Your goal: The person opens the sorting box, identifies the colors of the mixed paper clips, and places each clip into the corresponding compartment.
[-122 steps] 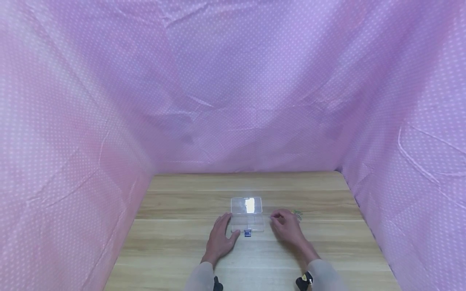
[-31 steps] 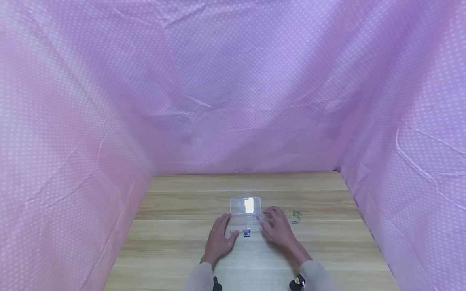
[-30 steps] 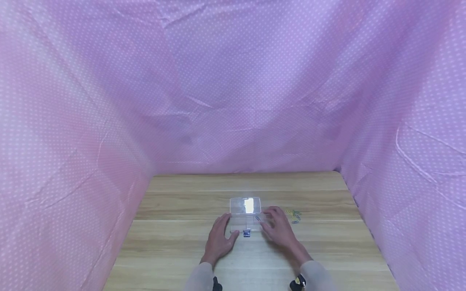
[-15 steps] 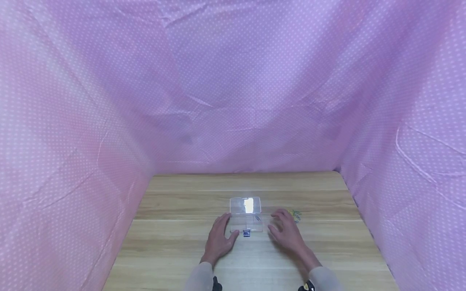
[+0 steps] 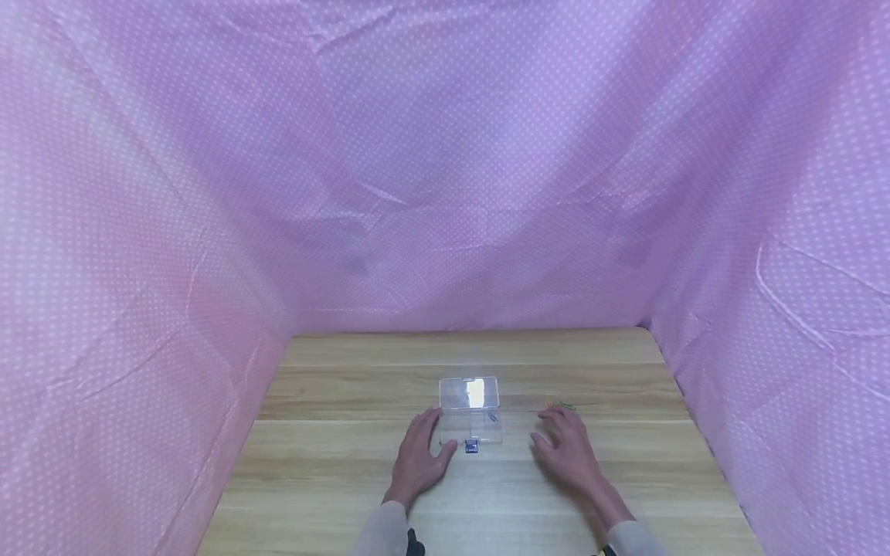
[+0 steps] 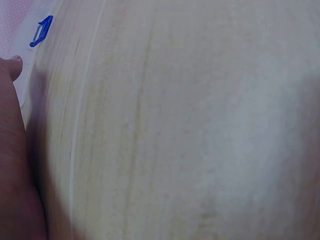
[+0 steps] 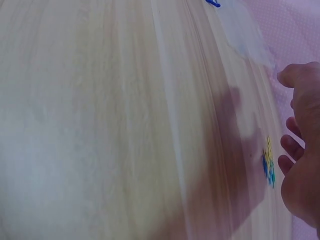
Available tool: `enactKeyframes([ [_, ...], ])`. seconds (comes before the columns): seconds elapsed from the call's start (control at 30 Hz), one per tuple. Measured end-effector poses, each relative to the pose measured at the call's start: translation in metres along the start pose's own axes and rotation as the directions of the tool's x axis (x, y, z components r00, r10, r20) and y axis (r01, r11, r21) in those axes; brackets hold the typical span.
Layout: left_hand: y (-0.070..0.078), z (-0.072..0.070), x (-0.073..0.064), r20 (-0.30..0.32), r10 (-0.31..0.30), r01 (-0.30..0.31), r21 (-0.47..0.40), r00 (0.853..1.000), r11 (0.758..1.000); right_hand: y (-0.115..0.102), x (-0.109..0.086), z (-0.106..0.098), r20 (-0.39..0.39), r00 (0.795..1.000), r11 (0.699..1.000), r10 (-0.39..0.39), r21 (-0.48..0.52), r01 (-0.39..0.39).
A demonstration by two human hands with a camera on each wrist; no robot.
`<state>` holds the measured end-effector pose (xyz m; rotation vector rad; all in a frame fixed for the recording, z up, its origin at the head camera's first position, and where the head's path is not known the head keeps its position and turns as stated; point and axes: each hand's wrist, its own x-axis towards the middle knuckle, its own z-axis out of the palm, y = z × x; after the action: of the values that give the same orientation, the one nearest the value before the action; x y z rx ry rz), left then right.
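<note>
wooden table (image 5: 334,471) underneath. right hand (image 5: 570,454) close to the clips, fingers loosely bent and parted, nothing seen in them. left hand (image 5: 419,457) grips the left end of the clear box (image 5: 455,426), thumb at its front edge; lid (image 5: 455,392) laid back. clip pile (image 7: 268,162) to the box's right; one paper clip (image 5: 493,417) inside, right-hand part. step, as judged: fetching another clip; next move calls for a fine thumb-and-finger pinch, box held steady
</note>
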<state>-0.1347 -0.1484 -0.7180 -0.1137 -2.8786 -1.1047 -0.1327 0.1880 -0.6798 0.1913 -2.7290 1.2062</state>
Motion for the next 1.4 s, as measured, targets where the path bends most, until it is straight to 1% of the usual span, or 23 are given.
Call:
enactKeyframes([
  [0.17,0.000,0.000,0.000,0.000,-0.005,0.005,0.007,1.000,1.000,0.008,-0.005,-0.008,0.008,0.998,0.998,0.056,0.013,-0.056],
  [0.27,0.000,0.000,0.000,-0.001,-0.003,0.003,0.006,1.000,1.000,0.014,-0.005,-0.011,0.002,0.998,0.997,0.070,0.015,-0.070],
  [0.5,0.003,-0.001,-0.001,-0.012,0.005,-0.005,0.013,1.000,1.000,0.026,-0.007,-0.017,-0.084,0.996,1.000,0.018,-0.002,-0.018],
  [0.73,0.002,0.000,-0.002,-0.011,0.002,-0.002,0.015,1.000,1.000,0.030,-0.008,-0.024,-0.079,0.995,0.998,0.065,0.013,-0.064],
  [0.93,0.001,0.001,-0.003,-0.021,0.019,-0.019,0.031,1.000,0.999,0.034,-0.008,-0.024,-0.065,0.993,0.995,0.096,0.016,-0.095],
  [1.03,0.001,0.001,-0.003,-0.017,0.009,-0.008,0.028,1.000,1.000,0.037,-0.009,-0.022,-0.067,0.992,0.994,0.107,0.017,-0.106],
  [1.27,0.002,0.000,-0.002,-0.012,0.012,-0.012,0.011,1.000,1.000,0.042,-0.008,-0.017,-0.081,0.990,0.993,0.118,0.009,-0.118],
  [1.4,0.002,0.001,-0.002,-0.007,0.007,-0.007,0.018,1.000,1.000,0.044,-0.007,-0.015,-0.086,0.988,0.991,0.130,0.005,-0.130],
])
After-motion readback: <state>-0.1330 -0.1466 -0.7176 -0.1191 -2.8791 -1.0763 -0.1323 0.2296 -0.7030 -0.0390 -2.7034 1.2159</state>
